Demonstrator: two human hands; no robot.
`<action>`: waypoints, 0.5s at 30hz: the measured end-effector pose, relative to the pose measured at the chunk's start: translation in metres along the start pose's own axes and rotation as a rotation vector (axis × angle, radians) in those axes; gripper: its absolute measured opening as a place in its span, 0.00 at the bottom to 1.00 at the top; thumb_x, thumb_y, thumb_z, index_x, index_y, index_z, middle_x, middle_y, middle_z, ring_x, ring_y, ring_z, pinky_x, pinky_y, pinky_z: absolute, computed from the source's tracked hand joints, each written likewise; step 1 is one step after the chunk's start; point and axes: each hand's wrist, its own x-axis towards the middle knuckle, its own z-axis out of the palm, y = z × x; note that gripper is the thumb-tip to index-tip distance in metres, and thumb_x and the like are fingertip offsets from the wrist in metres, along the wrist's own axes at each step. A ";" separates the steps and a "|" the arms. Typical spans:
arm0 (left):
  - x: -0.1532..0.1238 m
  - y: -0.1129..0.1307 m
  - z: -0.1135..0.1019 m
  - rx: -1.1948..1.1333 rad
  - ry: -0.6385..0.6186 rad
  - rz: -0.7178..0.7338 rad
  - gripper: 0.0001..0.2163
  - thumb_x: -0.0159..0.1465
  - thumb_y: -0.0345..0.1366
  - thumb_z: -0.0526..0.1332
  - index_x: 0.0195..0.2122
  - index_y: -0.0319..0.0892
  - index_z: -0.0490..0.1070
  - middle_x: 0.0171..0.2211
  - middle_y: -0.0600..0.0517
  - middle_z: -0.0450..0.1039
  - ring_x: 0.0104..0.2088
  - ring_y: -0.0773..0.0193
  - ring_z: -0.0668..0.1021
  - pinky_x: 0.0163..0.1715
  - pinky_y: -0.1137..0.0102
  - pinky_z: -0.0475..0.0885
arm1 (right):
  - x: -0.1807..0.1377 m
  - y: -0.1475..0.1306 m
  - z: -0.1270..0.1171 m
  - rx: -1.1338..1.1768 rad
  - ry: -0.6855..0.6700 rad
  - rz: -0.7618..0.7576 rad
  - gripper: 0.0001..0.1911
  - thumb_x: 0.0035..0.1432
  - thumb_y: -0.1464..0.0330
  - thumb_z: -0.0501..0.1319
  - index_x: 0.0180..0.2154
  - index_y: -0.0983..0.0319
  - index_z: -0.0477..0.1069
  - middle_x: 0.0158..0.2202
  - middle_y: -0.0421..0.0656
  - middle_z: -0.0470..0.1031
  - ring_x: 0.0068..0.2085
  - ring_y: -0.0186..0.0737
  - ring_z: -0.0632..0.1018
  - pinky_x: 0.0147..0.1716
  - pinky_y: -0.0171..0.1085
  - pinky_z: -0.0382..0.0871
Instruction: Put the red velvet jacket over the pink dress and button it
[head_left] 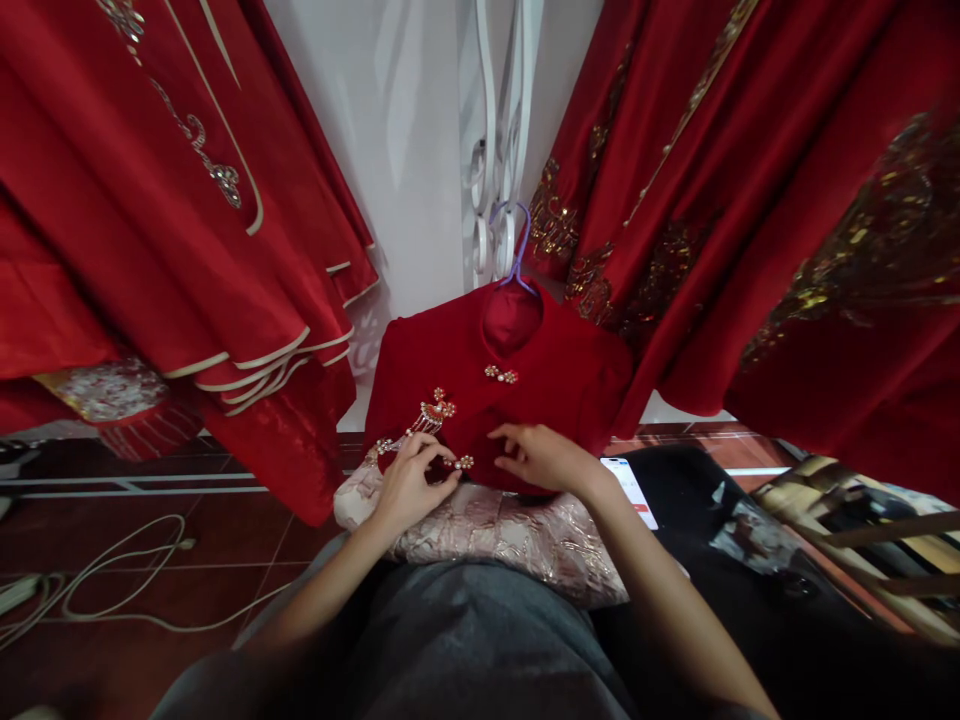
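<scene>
A red top [574, 375] on a purple hanger [517, 262] lies over my lap, its neck opening away from me. A beaded floral clasp [501, 374] sits below the neckline, with a fan-shaped beaded ornament with dangling strands [436, 411] lower on the left. My left hand [412, 482] rests on the lower front, thumb and forefinger curled together at a second beaded floral clasp [463, 463]. Just above the cloth, my right hand [538, 455] has its forefinger and thumb apart, with nothing visible between them. Pink-and-gold brocade fabric [517, 530] lies beneath the top.
Red garments with cream trim [285, 280] hang at left, and gold-sequined red garments [697, 270] at right. A lit phone [630, 492] and a clear plastic bag [754, 538] lie on a black surface at right. A pale cable [142, 620] coils on the tiled floor.
</scene>
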 end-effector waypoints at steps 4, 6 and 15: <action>-0.004 -0.003 0.011 0.028 -0.055 -0.026 0.10 0.61 0.41 0.61 0.41 0.45 0.73 0.40 0.49 0.67 0.42 0.59 0.74 0.39 0.67 0.74 | 0.008 0.002 0.023 0.024 -0.203 0.005 0.23 0.53 0.67 0.64 0.52 0.62 0.71 0.38 0.48 0.80 0.38 0.43 0.79 0.36 0.35 0.66; -0.004 -0.005 0.013 0.014 -0.045 -0.021 0.08 0.62 0.40 0.59 0.40 0.44 0.72 0.40 0.48 0.68 0.43 0.59 0.73 0.40 0.67 0.74 | 0.014 0.001 0.032 0.037 -0.137 -0.013 0.21 0.55 0.67 0.62 0.51 0.62 0.70 0.40 0.48 0.80 0.39 0.42 0.79 0.36 0.34 0.66; -0.002 -0.007 0.018 -0.230 -0.003 -0.085 0.06 0.60 0.38 0.62 0.34 0.42 0.70 0.33 0.52 0.73 0.36 0.64 0.77 0.40 0.69 0.76 | 0.025 -0.002 0.049 0.068 -0.020 -0.083 0.06 0.61 0.66 0.58 0.39 0.61 0.68 0.31 0.43 0.79 0.32 0.36 0.78 0.29 0.30 0.61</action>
